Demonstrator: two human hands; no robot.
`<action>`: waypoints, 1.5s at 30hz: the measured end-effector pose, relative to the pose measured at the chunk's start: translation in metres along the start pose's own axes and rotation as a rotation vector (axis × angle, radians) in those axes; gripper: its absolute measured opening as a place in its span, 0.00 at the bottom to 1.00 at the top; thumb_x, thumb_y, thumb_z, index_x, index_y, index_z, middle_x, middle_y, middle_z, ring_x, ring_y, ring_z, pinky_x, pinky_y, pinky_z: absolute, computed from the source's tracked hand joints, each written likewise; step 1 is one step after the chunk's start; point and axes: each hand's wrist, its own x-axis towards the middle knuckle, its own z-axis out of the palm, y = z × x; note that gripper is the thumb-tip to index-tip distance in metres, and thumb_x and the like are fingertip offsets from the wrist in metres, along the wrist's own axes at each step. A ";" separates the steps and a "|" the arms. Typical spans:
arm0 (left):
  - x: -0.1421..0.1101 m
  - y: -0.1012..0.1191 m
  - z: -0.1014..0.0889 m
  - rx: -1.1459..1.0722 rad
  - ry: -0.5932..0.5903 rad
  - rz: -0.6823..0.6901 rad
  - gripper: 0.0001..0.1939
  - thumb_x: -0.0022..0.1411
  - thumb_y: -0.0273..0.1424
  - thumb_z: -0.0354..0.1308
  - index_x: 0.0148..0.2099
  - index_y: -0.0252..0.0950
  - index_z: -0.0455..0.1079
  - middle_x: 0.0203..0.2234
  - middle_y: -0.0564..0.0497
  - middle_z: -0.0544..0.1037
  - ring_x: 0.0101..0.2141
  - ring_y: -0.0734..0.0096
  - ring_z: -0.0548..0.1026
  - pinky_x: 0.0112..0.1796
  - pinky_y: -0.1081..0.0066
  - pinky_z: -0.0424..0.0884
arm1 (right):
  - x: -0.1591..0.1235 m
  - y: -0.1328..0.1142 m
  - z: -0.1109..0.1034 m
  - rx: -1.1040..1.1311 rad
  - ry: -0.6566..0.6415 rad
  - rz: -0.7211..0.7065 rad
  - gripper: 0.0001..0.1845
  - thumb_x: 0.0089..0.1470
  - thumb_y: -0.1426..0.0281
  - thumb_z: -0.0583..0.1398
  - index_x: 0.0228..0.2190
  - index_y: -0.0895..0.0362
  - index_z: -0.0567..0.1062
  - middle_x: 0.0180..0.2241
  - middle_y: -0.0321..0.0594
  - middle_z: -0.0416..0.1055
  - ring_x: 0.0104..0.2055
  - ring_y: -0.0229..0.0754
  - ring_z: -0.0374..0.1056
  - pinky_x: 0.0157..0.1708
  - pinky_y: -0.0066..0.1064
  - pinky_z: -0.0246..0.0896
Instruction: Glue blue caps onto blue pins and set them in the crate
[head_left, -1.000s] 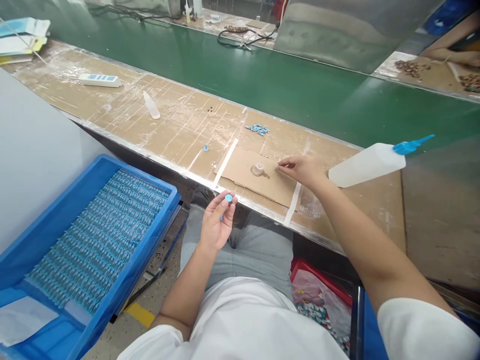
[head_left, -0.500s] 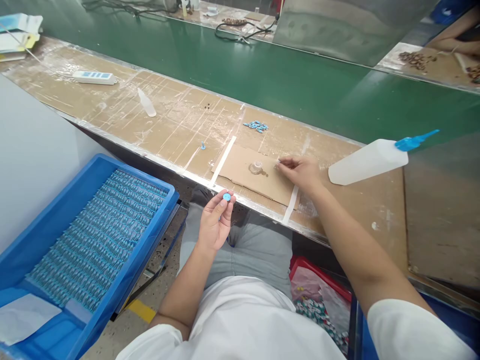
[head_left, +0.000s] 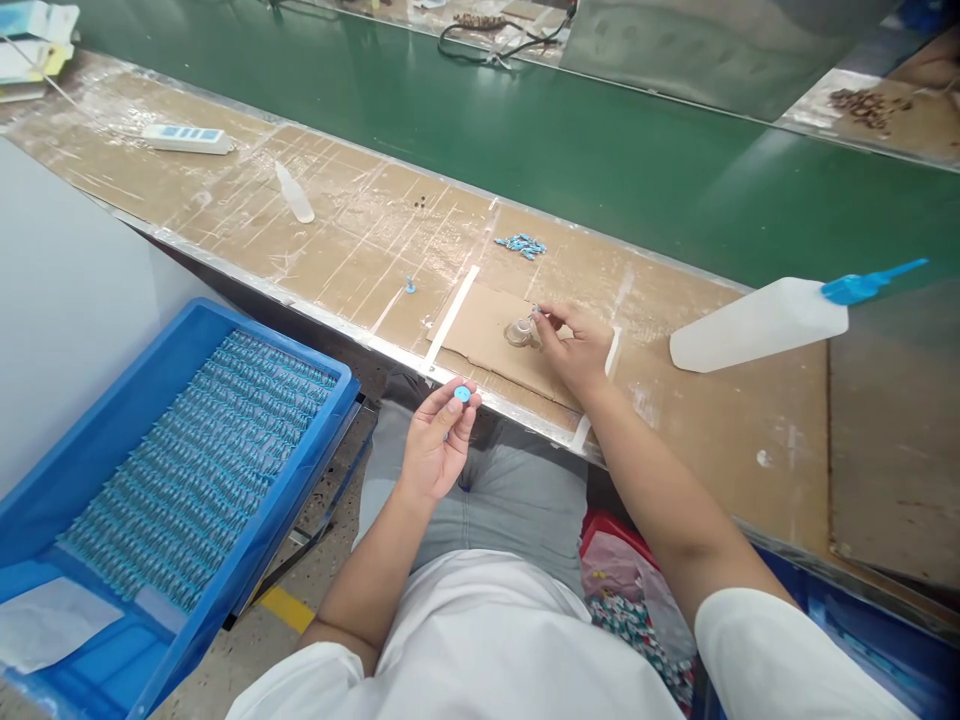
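My left hand (head_left: 436,440) is raised in front of the table edge and pinches a small blue round part (head_left: 461,394) between thumb and fingertips. My right hand (head_left: 574,345) rests on a taped cardboard pad (head_left: 487,330), its fingertips pinched on a tiny piece right beside a small clear cup (head_left: 517,332). What that piece is I cannot make out. A single blue part (head_left: 410,288) lies on the table left of the pad. A small heap of blue parts (head_left: 523,244) lies beyond it.
A blue crate (head_left: 187,440) lined with rows of blue parts stands at my left. A white squeeze bottle with a blue nozzle (head_left: 765,322) lies at the right. A green conveyor belt (head_left: 600,170) runs behind the table. A white power strip (head_left: 187,138) sits far left.
My right hand has moved left across the pad, up to the clear cup, with its fingertips pinched. My left hand has kept hold of the blue part and barely moved.
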 end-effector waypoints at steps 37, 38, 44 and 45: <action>0.002 0.000 -0.004 0.022 0.059 -0.026 0.10 0.55 0.26 0.67 0.42 0.33 0.78 0.37 0.48 0.81 0.36 0.78 0.80 0.37 0.83 0.75 | -0.008 0.004 0.003 -0.087 -0.045 0.036 0.12 0.57 0.60 0.60 0.39 0.50 0.79 0.29 0.39 0.75 0.28 0.41 0.70 0.35 0.36 0.69; 0.002 0.000 -0.005 0.024 0.057 -0.024 0.10 0.55 0.26 0.67 0.42 0.33 0.78 0.37 0.48 0.81 0.36 0.78 0.80 0.37 0.83 0.75 | -0.008 0.004 0.003 -0.080 -0.047 0.037 0.12 0.57 0.60 0.60 0.40 0.50 0.79 0.30 0.39 0.75 0.28 0.41 0.69 0.35 0.36 0.69; 0.003 0.000 -0.005 0.011 0.036 -0.016 0.10 0.55 0.25 0.67 0.41 0.33 0.78 0.38 0.47 0.82 0.36 0.77 0.80 0.38 0.84 0.75 | -0.006 0.001 0.003 -0.044 -0.038 0.012 0.11 0.56 0.61 0.61 0.38 0.52 0.80 0.28 0.39 0.74 0.27 0.41 0.68 0.34 0.36 0.68; 0.003 0.000 -0.005 0.016 0.040 -0.014 0.10 0.55 0.24 0.67 0.41 0.33 0.78 0.38 0.47 0.82 0.37 0.77 0.80 0.38 0.84 0.75 | -0.006 0.000 0.002 -0.044 -0.035 0.019 0.11 0.56 0.60 0.61 0.38 0.52 0.80 0.27 0.39 0.74 0.27 0.41 0.68 0.34 0.36 0.68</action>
